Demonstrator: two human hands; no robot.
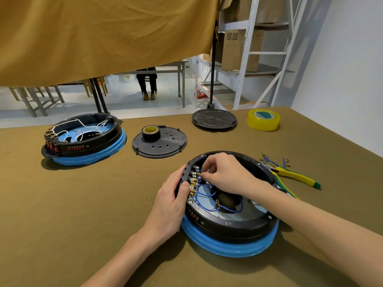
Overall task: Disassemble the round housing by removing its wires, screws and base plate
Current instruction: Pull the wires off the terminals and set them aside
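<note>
Pulling wires off round housing [228, 222]
Left hand [170, 204] clamps housing rim; right hand [226, 175] pinches a blue wire [204, 193] connector.

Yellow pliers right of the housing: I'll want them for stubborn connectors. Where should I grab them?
Take the pliers by the yellow handles, coming from the right: the handles point right toward the table edge, while the nose lies among loose blue wires.

Table [83, 204] under olive-brown cloth. On it: near round housing [228, 230] on blue ring; second housing [83, 139] far left; perforated black plate [165, 148], black tape roll [150, 132] on top; ribbed black disc [214, 120]; yellow tape roll [263, 119]; yellow-handled pliers [294, 175]; loose blue wires [273, 161].
</note>
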